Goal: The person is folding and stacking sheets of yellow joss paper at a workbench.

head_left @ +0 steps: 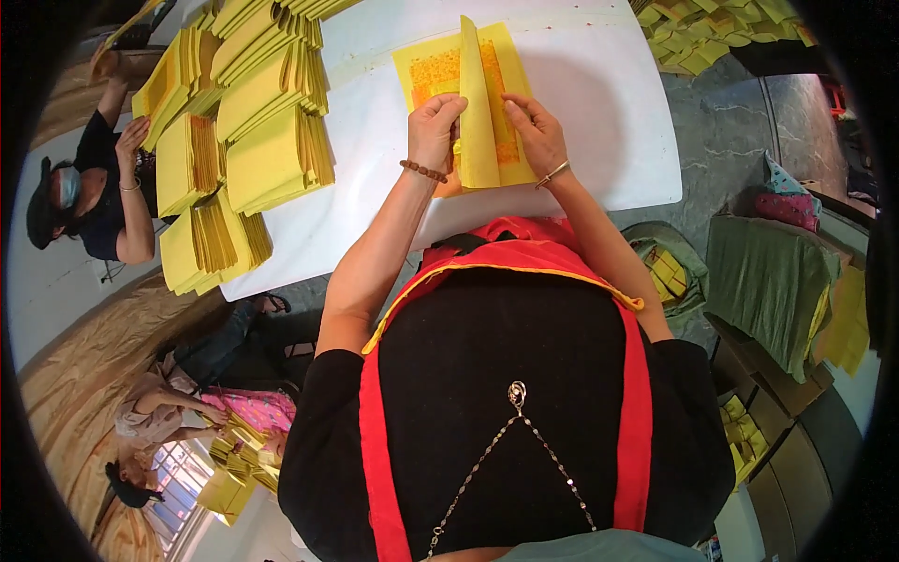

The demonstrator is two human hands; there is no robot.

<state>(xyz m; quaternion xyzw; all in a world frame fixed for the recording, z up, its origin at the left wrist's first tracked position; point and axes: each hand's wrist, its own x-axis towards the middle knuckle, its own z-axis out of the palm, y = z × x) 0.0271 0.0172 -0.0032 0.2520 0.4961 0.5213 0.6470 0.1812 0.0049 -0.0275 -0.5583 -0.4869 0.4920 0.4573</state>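
Note:
A yellow paper sheet [407,66] with an orange printed patch lies near the white table's front edge. One part of it, or a second sheet, stands up as a tall narrow flap [480,131] across the middle. My left hand [437,131], with a brown bead bracelet, is closed on the paper at the flap's left side. On the flap's right, my right hand [538,140], wearing a bangle, has thumb and fingers pinched on the paper. The flap partly hides the print. Underneath, some orange shows at the sheet's near edge.
Stacks of folded yellow paper [272,169] fill the white table's [375,234] left side. A co-worker [94,187] handles paper beyond them; another person [150,412] sits lower left. More folded paper [721,33] lies far right. A green sack [768,281] and cardboard boxes [796,459] stand right.

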